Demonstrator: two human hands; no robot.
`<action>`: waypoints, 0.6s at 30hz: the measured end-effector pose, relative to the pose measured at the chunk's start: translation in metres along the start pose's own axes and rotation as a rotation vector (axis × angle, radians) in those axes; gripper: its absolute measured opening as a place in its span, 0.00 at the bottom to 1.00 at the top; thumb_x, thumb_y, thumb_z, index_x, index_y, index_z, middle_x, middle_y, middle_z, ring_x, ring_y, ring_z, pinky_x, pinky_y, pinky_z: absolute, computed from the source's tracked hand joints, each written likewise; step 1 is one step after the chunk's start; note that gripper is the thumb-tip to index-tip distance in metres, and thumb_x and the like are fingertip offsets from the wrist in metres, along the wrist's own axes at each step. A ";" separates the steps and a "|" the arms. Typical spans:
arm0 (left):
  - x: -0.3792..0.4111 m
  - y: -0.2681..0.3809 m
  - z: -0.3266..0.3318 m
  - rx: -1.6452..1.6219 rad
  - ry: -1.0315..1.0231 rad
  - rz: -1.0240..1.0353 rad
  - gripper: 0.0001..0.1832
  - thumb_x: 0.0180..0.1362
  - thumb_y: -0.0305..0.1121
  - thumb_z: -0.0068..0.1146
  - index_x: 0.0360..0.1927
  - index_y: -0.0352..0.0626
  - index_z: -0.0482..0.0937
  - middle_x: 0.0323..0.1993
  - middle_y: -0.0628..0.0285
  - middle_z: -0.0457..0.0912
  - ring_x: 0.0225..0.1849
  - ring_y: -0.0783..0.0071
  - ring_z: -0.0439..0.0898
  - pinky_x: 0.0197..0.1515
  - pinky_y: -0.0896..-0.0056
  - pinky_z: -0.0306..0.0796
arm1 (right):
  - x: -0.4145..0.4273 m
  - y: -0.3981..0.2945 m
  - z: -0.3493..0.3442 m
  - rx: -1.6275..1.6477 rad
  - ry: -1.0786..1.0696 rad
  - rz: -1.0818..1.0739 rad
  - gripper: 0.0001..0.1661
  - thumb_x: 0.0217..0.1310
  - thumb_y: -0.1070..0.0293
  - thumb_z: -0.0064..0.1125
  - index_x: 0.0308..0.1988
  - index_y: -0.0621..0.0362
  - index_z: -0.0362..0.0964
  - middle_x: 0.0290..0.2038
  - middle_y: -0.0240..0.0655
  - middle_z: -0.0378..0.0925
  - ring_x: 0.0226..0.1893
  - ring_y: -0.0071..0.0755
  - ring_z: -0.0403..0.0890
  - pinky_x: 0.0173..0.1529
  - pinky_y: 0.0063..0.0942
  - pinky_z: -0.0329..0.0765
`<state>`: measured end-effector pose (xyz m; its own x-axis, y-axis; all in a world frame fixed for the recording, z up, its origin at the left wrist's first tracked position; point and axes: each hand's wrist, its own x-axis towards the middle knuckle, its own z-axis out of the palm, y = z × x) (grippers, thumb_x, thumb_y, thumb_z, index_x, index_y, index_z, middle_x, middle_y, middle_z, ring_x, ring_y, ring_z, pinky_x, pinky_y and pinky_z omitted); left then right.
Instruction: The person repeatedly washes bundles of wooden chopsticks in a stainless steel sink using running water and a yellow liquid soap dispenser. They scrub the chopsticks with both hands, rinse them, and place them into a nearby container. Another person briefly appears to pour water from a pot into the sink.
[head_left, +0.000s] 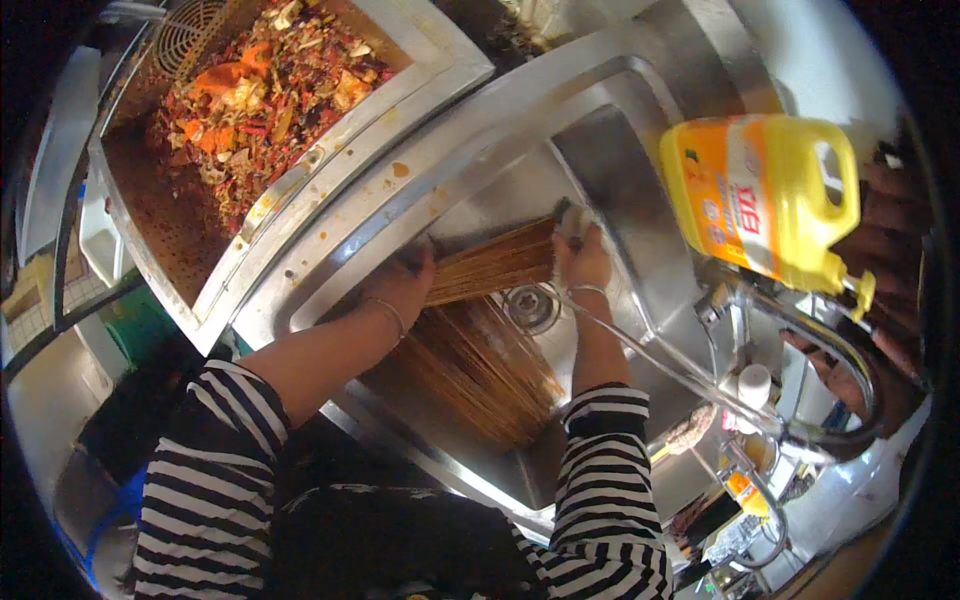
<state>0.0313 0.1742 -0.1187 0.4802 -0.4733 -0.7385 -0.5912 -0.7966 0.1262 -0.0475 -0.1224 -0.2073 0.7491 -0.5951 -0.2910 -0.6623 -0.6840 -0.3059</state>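
A bundle of thin wooden sticks (491, 262) spans between my hands above a stainless steel sink basin (517, 184). My left hand (409, 274) is around its left end, the fingers partly in shadow. At the right end my right hand (581, 251) grips the sticks together with a pale scrubbing pad or cloth that I cannot make out well. More loose sticks (480, 367) lie fanned out on the basin floor, beside the round drain (531, 307). Water runs from a curved metal faucet (855, 360) towards my right hand.
A large yellow dish soap jug with a pump (765, 195) stands behind the sink at the right. At the upper left, a metal tray (150, 247) holds wet food scraps (262, 112). Another faucet (776, 525) and several small containers are at the lower right.
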 end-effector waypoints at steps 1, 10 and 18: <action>0.001 -0.002 0.007 -0.006 0.015 0.014 0.33 0.58 0.25 0.40 0.67 0.46 0.43 0.47 0.34 0.71 0.45 0.43 0.77 0.43 0.53 0.74 | -0.012 -0.012 -0.004 0.070 0.020 -0.011 0.47 0.46 0.45 0.63 0.59 0.61 0.54 0.31 0.51 0.78 0.28 0.57 0.79 0.32 0.46 0.75; -0.025 0.008 -0.037 -0.034 -0.108 0.098 0.41 0.45 0.26 0.56 0.63 0.34 0.50 0.41 0.41 0.76 0.43 0.53 0.79 0.44 0.58 0.74 | -0.099 -0.009 0.029 0.242 0.023 0.117 0.49 0.46 0.46 0.63 0.61 0.61 0.54 0.51 0.57 0.68 0.51 0.54 0.70 0.50 0.42 0.70; -0.067 0.026 -0.036 -0.193 0.090 0.126 0.26 0.43 0.28 0.55 0.48 0.34 0.63 0.33 0.46 0.78 0.37 0.51 0.79 0.39 0.55 0.74 | -0.107 -0.037 -0.042 1.346 0.278 0.456 0.40 0.50 0.46 0.61 0.57 0.57 0.60 0.46 0.49 0.72 0.42 0.48 0.74 0.46 0.43 0.73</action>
<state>0.0073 0.1714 -0.0419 0.4711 -0.5982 -0.6483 -0.5196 -0.7821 0.3441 -0.1022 -0.0513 -0.1267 0.3478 -0.8172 -0.4596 -0.2361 0.3981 -0.8864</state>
